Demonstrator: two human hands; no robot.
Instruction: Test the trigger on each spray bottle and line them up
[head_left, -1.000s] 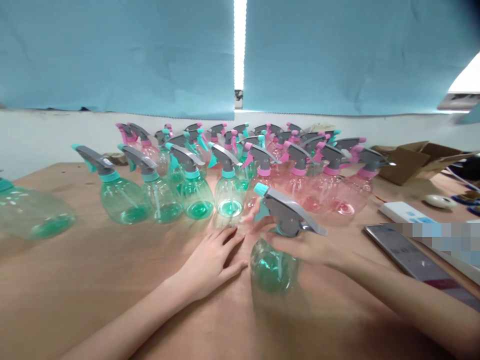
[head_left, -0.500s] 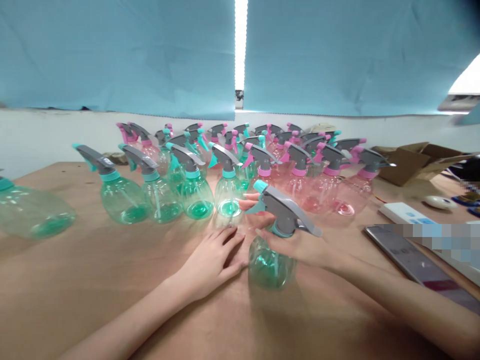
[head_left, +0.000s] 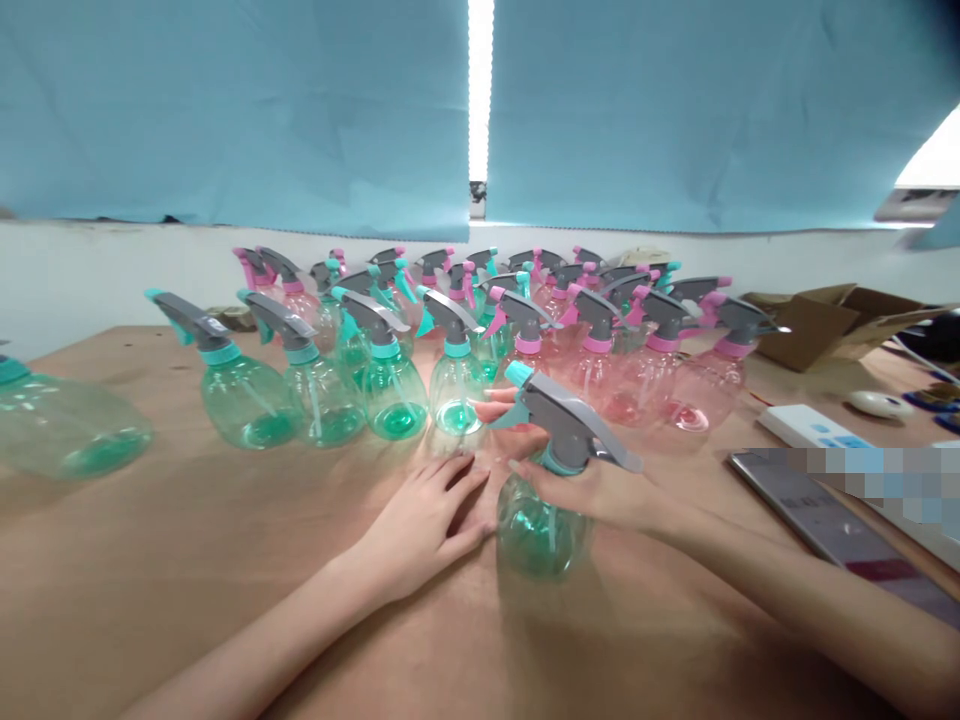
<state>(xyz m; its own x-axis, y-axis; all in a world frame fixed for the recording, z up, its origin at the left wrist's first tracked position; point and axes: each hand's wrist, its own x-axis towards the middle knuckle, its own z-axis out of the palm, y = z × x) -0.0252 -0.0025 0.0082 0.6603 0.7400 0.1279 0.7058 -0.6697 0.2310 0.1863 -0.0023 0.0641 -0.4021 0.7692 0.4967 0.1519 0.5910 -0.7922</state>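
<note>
My right hand (head_left: pixel 592 490) is wrapped round the neck of a green spray bottle (head_left: pixel 544 535) with a grey and turquoise trigger head. The bottle stands upright before me, its nozzle pointing left and away. Just left of it, my left hand (head_left: pixel 431 515) lies flat on the wooden table (head_left: pixel 225 580), fingers spread and holding nothing. Beyond both hands is a front row of spray bottles: green ones, among them a green bottle (head_left: pixel 395 395), on the left, and pink ones, among them a pink bottle (head_left: pixel 649 385), on the right.
More pink and green spray bottles crowd behind the front row. Another green bottle (head_left: pixel 67 420) stands at the far left. To the right are a phone (head_left: pixel 810 510), a white power strip (head_left: pixel 821 432), a white mouse (head_left: pixel 879 404) and an open cardboard box (head_left: pixel 810 325).
</note>
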